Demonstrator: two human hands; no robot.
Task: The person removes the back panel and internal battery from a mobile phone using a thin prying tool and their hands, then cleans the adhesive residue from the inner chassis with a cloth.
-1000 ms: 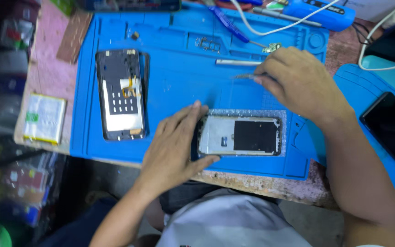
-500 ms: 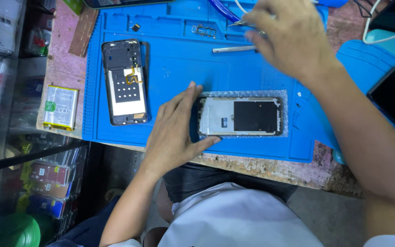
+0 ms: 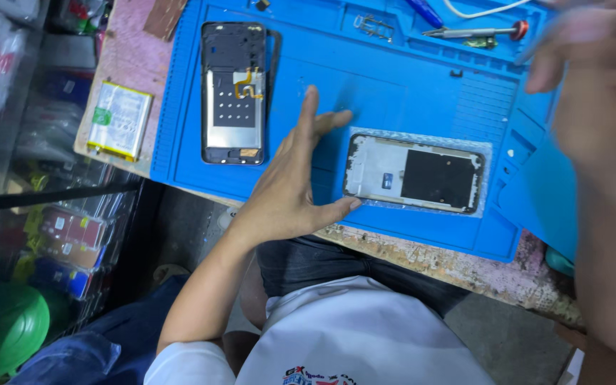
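Worn wood shows along the near edge of a workbench [image 3: 422, 260], which is covered for the most part by a bright blue repair mat [image 3: 408, 93] with moulded ridges and small compartments. Nearest the camera are the person's white shirt and dark trousers, seen from above.

From there the left hand [image 3: 297, 189] reaches forward and rests flat on the mat, fingers spread apart and gripping nothing. Its thumb tip touches the left end of a phone frame [image 3: 415, 175], while the fingers point away across the bare mat. This frame lies flat and lengthwise on a clear plastic sheet near the front of the mat, its inner side up, showing silver metal on the left and a black square panel on the right.

To the right, the right hand [image 3: 593, 78] is lifted close to the camera and badly blurred. Whether its fingers are closed or hold anything cannot be told.

Farther back on the left of the mat lies a second opened phone body [image 3: 233, 93], upright in the view, with a metal plate and a small orange flex cable. Off the mat, to the left of it, a flat battery [image 3: 119, 120] with a yellow edge rests on the bench.

Along the far rim of the mat lie a slim screwdriver [image 3: 475, 31] with a red end and a white cable [image 3: 483, 8].
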